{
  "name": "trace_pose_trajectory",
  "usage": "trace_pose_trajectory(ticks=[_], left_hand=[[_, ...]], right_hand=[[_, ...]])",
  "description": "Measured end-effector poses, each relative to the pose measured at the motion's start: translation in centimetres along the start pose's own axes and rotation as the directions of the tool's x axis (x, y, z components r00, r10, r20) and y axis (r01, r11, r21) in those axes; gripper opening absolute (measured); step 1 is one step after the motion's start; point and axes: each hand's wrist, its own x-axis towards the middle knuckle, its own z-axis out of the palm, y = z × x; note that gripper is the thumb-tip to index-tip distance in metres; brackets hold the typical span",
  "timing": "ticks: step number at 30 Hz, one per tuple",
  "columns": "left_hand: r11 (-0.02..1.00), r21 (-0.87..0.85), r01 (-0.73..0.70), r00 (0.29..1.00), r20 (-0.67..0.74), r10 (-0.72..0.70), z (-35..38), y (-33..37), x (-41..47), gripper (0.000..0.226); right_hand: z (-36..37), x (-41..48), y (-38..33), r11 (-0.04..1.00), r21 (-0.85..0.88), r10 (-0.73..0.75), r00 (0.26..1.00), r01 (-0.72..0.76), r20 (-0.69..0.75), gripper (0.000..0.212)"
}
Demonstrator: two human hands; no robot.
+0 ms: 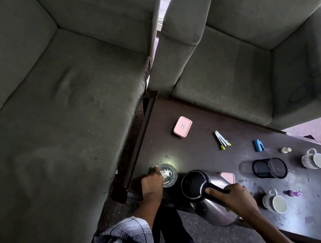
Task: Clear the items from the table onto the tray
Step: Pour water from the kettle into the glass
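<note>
Kettle [204,193] at table's [199,136] near edge, right hand [236,197] clamped on its handle for lifting; left hand [151,182] wraps glass [168,174] beside it. No tray visible.

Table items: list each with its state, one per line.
kettle: lid open, held by right hand
glass: upright, gripped by left hand
mesh pen holder: on its side
mugs: tipped over
pink box: lid on

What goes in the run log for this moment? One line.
left hand: on glass | right hand: grips kettle handle | tray: unseen
</note>
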Motion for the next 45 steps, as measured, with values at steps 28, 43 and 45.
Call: trace_pose_trajectory(ticks=[28,43,45], left_hand=[[1.000,0.014,-0.003,1.000,0.012,0.003,-0.25,0.04,-0.15,0.051],[1.000,0.008,0.000,1.000,0.006,0.000,-0.23,0.09,-0.21,0.050],[1.000,0.006,-0.002,1.000,0.003,0.002,-0.28,0.13,-0.26,0.050]], right_hand=[[0.24,-0.14,0.18,1.000,0.013,0.018,1.000,-0.018,-0.007,0.065],[0.55,-0.06,0.33,0.999,0.000,0.033,0.999,-0.033,-0.005,0.065],[0.60,-0.12,0.37,0.999,-0.001,0.032,0.999,-0.032,-0.007,0.066]])
